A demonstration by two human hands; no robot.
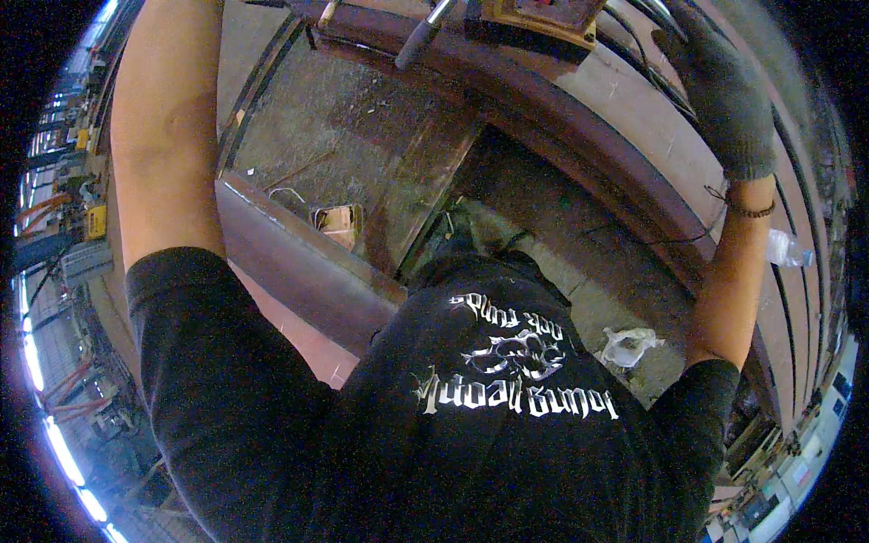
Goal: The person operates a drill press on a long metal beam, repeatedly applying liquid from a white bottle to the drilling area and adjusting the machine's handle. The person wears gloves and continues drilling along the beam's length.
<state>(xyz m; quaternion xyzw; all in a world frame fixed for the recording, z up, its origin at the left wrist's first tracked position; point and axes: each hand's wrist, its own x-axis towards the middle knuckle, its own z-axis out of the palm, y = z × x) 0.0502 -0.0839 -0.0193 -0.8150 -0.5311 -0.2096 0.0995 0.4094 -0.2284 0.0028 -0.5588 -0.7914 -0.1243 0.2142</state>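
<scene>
My left arm reaches up along the left side, and its hand lies beyond the upper edge. At the upper right my right hand wears a dark knitted glove. Its thumb and fingers curl beside a shiny metal piece at the frame's edge; what exactly they grip is cut off. Left of this hand stands a yellowish box-shaped device, partly out of view, on a reddish-brown steel beam. A silver rod with a dark grip slants down from the upper edge, with no hand visible on it.
Another steel beam crosses at left. Dark cables run beside the device. A clear plastic bottle lies by my right forearm. Crumpled plastic and a small open carton lie lower, among the beams.
</scene>
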